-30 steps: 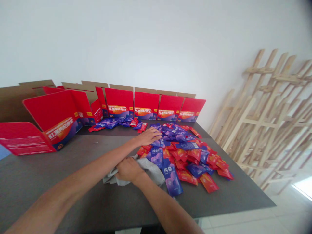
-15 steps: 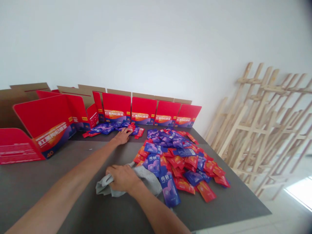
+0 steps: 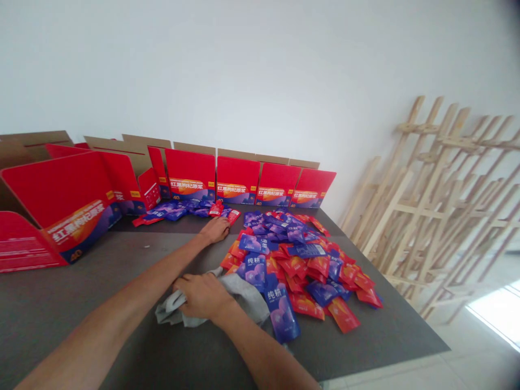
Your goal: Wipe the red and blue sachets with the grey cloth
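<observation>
My left hand (image 3: 216,229) rests palm down on the far part of the table, its fingers stretched out low. The fingertips are beside a red sachet (image 3: 233,216) at the end of a row of blue and red sachets (image 3: 176,209); whether they touch it I cannot tell. Closer to me, my right hand (image 3: 203,295) is closed over a crumpled grey cloth (image 3: 247,297) lying on the table. The cloth's right end meets a large heap of red and blue sachets (image 3: 298,252). One blue sachet (image 3: 281,311) lies at the heap's near edge.
Open red cartons (image 3: 190,173) stand in a line along the wall, with a larger-looking red carton (image 3: 77,200) at the near left. Wooden easels (image 3: 426,206) lean at the right, beyond the edge of the grey table (image 3: 390,346).
My left hand has moved slightly right and toward me, away from the upper red sachet. The red sachet at the row's end has shifted a little. My right hand stays on the cloth.
</observation>
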Available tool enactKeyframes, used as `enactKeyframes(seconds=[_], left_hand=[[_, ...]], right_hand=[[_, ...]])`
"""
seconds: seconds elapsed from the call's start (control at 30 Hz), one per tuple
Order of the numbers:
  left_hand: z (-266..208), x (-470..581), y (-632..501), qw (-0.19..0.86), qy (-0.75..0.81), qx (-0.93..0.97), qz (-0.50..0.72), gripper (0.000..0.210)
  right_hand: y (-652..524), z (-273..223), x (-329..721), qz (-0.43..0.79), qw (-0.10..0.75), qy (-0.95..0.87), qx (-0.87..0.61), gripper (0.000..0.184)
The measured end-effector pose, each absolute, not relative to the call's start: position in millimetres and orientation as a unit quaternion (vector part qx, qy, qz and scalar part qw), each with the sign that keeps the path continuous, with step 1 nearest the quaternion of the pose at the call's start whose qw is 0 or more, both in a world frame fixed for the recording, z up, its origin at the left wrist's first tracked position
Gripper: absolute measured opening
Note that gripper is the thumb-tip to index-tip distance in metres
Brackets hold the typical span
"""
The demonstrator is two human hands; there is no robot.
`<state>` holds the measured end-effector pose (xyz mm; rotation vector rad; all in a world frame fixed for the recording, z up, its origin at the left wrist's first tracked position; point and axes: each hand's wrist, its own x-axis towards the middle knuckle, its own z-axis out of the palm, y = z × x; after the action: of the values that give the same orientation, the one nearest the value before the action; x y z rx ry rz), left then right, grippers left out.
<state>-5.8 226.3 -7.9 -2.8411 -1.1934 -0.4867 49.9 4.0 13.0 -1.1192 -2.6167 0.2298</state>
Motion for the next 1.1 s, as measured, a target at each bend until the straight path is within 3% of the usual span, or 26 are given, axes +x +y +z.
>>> enactKeyframes(seconds=[0.17, 0.37, 0.47, 1.1], left_hand=[[-2, -17, 208, 0.044, -0.425, -0.893, -0.14, 0.024], [-9, -18, 203, 0.062, -0.603, -0.779, -0.157, 0.046], [-11, -16, 210, 0.038, -0.634, -0.759, -0.143, 0.042], [16, -22, 214, 0.031, -0.465, -0.873, -0.147, 0.028]], right_hand=[[3, 12, 50, 0.074, 0.154, -0.903, -0.395, 0.026], [4, 10, 50, 0.083, 0.156, -0.9, -0.399, 0.024], [5, 11, 50, 0.086, 0.158, -0.896, -0.406, 0.023], [2, 14, 52, 0.084, 0.157, -0.898, -0.402, 0.024]])
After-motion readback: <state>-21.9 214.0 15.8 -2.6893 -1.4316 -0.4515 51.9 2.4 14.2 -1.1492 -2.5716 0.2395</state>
